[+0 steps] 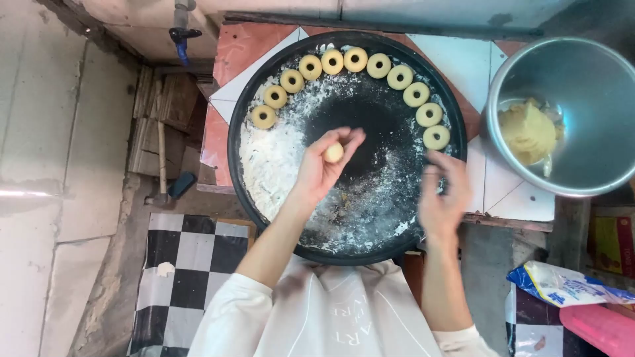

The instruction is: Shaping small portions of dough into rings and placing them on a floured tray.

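A large round black tray (246,109), dusted with white flour on its left half, lies in front of me. Several pale dough rings (355,59) with a hole in each sit in an arc along its far rim. My left hand (323,166) hovers over the tray's middle, palm up, with a small dough ball (333,153) held between its fingers. My right hand (442,195) is blurred over the tray's right edge, fingers loosely curled, with nothing visible in it.
A metal bowl (582,73) with a lump of yellow dough (527,132) stands at the right on the tiled table. A plastic bag (562,285) and a pink box (602,328) lie at the lower right. A checkered cloth (185,264) is at the lower left.
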